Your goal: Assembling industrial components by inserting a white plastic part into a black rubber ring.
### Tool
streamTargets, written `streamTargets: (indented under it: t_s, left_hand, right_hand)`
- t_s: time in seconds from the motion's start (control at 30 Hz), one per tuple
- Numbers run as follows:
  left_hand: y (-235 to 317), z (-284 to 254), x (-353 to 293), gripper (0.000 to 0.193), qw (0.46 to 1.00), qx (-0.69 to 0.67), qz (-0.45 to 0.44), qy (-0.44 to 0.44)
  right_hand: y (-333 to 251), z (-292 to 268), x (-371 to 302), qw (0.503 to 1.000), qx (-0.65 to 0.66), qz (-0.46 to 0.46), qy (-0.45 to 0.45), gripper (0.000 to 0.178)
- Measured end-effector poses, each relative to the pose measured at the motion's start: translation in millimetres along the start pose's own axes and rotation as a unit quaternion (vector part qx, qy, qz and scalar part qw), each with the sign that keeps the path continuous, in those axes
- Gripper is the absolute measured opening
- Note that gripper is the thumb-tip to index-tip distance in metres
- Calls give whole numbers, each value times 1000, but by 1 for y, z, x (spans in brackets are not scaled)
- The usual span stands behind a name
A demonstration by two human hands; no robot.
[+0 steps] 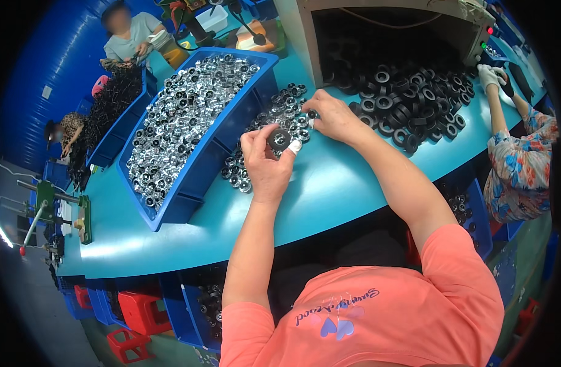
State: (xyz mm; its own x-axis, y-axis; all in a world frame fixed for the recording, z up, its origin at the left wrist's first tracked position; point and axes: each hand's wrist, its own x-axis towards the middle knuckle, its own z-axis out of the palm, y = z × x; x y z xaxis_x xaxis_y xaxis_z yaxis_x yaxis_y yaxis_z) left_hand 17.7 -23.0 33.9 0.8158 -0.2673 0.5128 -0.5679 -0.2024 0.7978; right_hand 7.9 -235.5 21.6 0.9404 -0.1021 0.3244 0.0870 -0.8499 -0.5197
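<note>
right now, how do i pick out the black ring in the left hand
On the turquoise table, find the blue tub of shiny parts. Right of it, the left hand pinches the black ring. Unlike the heaped rings, it is held up, silver showing in its middle.

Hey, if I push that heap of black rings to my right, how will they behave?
The black rings look apt to roll, being round. Piled loosely at many angles, they would probably slide apart. Those on top keep an even circle, so they seem more stiff than floppy.
</note>
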Motion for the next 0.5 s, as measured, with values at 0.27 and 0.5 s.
streamTargets:
  t_s: [0.27, 0.5]
  left_hand:
    - [1, -2, 0, 45, 1000, 5, -16, -3]
    - [-1, -2, 0, 45, 1000, 17, -14, -6]
  right_hand:
    - [1, -3, 3, 1000, 26, 0, 13, 30]
    - [-22, -16, 7, 978, 202, 39, 18, 32]
